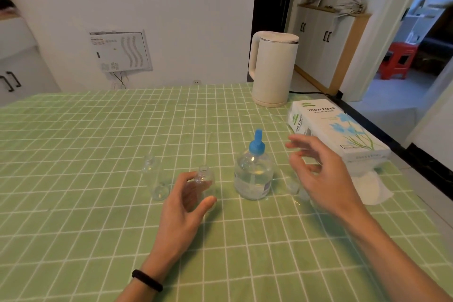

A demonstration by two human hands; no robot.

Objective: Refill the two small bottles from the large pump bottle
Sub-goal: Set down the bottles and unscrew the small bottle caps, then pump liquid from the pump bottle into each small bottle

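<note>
Our left hand (pixel 181 203) has thumb and fingers (pixel 190 176) curled round the nearer small bottle (pixel 204 182), probably steadying it upright just left of the pump bottle (pixel 253 176) so the spout can reach its open neck. Right hand (pixel 323 171) hovers loose and spread, holding nothing, between pump bottle and tissue pack (pixel 338 130) — looks lined up for the blue pump head (pixel 257 144). Second small bottle (pixel 154 176) stands further left on the tabletop (pixel 73 154) — next in line, we reckon.
</note>
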